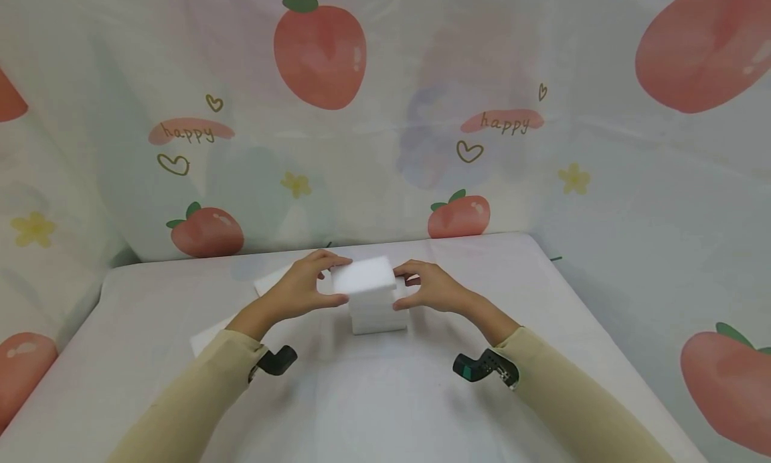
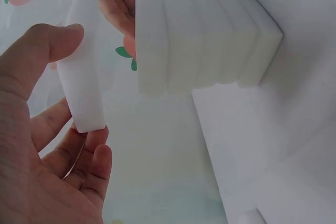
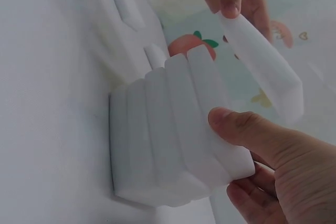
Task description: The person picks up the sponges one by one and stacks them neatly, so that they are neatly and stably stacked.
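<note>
A white foam-like block (image 1: 364, 274) is held by my left hand (image 1: 301, 286), thumb on one side and fingers on the other. In the left wrist view this held block (image 2: 86, 77) is apart from the stack, with a gap between them. Below it stands a stack (image 1: 379, 316) of several similar white blocks, their edges slightly uneven. My right hand (image 1: 436, 288) grips the upper end of the stack from the right. In the right wrist view its thumb (image 3: 226, 121) presses the near side of the top blocks, while its fingers are partly hidden behind them.
More flat white blocks lie on the white-covered table to the left, one farther back (image 1: 270, 280) and one nearer (image 1: 207, 336), partly behind my left arm. A fruit-patterned curtain (image 1: 373, 182) rises behind the table's back edge. Each wrist carries a small black camera (image 1: 278, 360).
</note>
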`<state>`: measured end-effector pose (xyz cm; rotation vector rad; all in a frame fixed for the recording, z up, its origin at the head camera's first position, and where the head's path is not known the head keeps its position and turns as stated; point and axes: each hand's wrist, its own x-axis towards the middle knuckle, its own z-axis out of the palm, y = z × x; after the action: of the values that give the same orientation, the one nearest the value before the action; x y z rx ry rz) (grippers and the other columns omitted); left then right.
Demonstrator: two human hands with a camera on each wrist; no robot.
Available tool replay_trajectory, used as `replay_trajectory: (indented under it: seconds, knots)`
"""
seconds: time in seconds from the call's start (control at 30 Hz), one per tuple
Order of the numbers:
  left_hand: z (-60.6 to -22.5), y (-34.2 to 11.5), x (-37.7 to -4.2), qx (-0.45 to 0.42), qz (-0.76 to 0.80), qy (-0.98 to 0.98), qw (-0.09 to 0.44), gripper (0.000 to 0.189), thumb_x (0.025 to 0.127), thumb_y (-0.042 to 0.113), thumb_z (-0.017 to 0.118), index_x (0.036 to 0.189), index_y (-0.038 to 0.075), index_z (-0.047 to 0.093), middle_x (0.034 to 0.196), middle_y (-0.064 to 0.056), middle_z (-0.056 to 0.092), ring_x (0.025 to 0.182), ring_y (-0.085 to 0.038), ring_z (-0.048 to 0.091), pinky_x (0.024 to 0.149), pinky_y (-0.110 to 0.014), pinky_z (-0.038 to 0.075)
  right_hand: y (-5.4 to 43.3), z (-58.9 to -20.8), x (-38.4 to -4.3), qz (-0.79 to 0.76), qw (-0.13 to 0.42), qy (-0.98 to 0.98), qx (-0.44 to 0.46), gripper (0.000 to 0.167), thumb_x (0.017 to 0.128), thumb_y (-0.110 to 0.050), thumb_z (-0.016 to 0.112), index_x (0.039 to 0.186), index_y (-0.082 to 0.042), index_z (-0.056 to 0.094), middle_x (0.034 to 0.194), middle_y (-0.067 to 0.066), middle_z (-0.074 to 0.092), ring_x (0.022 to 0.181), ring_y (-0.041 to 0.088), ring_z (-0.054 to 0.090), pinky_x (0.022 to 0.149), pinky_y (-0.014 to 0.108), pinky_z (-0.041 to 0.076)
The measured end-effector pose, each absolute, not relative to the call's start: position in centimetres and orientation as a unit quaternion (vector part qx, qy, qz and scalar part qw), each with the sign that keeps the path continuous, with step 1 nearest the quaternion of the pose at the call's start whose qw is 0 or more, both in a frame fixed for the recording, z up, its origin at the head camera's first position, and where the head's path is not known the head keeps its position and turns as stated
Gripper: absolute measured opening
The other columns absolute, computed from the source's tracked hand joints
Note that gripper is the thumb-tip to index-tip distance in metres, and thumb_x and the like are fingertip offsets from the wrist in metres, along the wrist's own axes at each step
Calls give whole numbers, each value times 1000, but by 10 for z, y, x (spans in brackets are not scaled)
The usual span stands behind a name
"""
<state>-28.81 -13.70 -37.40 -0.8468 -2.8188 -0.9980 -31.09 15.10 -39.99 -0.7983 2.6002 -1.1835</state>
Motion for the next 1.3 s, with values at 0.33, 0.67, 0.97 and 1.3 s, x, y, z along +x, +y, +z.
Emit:
replay_trajectory:
  seconds: [0.33, 0.67, 0.97, 1.3]
  knots:
    - [-374, -129, -291, -278, -320, -906, 13, 63, 80, 27, 82, 138, 17, 58, 132, -4, 54, 105, -25, 58, 89, -39, 51, 152, -402, -312, -408, 84, 867, -274, 59, 76, -21, 86, 127, -3, 61, 119, 7, 61, 113, 26, 59, 103, 41, 47]
    - [-379, -125, -295, -277, -322, -906, 6, 63, 79, 26, 83, 137, 18, 59, 130, -3, 55, 104, -24, 58, 89, -38, 51, 153, -404, -312, -412, 85, 864, -275, 58, 77, -21, 85, 126, -3, 61, 119, 7, 61, 114, 27, 59, 103, 42, 47]
    - [-383, -122, -299, -287, -318, -904, 2, 63, 80, 26, 82, 138, 17, 58, 130, -4, 55, 109, -23, 58, 91, -39, 51, 155, -406, -313, -425, 87, 856, -282, 57, 77, -20, 85, 126, -4, 62, 121, 8, 60, 115, 28, 59, 103, 43, 47]
    - [-387, -120, -301, -292, -317, -902, -6, 63, 81, 27, 82, 138, 17, 57, 131, -4, 55, 110, -23, 57, 91, -39, 50, 155, -407, -313, -440, 92, 848, -279, 57, 77, -19, 85, 127, -4, 61, 123, 10, 60, 116, 29, 58, 103, 43, 47]
